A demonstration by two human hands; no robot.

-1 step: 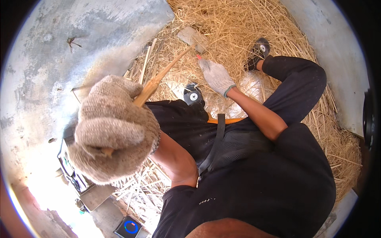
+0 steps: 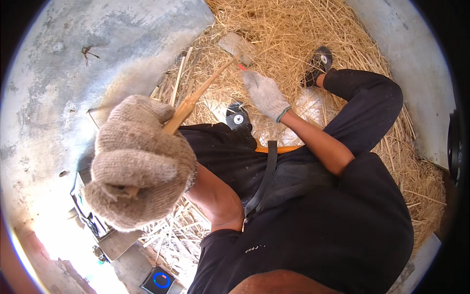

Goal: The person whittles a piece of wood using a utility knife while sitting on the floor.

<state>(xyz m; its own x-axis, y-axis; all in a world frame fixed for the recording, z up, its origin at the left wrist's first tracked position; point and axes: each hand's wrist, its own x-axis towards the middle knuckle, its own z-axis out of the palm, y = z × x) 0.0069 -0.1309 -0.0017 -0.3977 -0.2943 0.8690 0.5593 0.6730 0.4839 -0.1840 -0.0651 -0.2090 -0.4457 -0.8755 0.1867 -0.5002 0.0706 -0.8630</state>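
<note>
My left hand (image 2: 139,161), in a thick beige knitted glove, is closed around a tapered wooden stick (image 2: 193,99). Its pale, split-looking shaft slants up and right to a thin tip, and a broken end shows between the lower fingers. Farther off, my right hand (image 2: 265,95), in a similar glove with a green cuff edge, is closed beside that tip. A small red part (image 2: 241,66) pokes out from its fingers; the rest of that thing is hidden, so its kind cannot be made out.
Loose straw (image 2: 289,29) covers the floor, with a flat grey stone (image 2: 237,46) beyond the stick's tip. Grey walls (image 2: 112,44) rise at both sides. At lower left lie a dark device with a blue ring (image 2: 157,281) and a box (image 2: 117,242). My black shoes (image 2: 238,119) rest on the straw.
My right hand and the red part have shifted slightly up and left along the stick's tip. The left hand has barely moved and keeps its hold.
</note>
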